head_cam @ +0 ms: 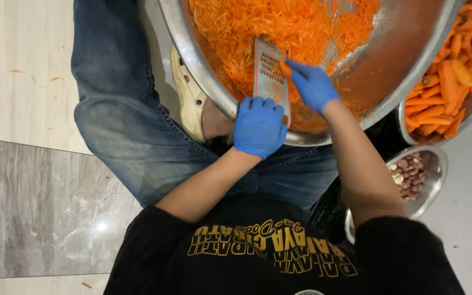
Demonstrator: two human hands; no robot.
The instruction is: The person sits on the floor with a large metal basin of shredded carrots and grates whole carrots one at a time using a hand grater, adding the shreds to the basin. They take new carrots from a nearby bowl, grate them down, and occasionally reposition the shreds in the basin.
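Gloved left hand point(259, 127) grips the flat metal grater point(270, 76); right hand point(312, 84) pinches a carrot stub point(285, 68) against it over the steel bowl point(192, 60).

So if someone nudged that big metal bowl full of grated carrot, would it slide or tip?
Probably heavy: the big metal bowl holds a deep heap of grated carrot. Its rounded wall suggests it could rock. The left hand at its rim, holding the grater, likely steadies it.

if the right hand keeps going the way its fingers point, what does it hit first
Probably the flat metal grater: the right hand points left at its face, a carrot piece at its fingertips already touching it, though depth is unclear.
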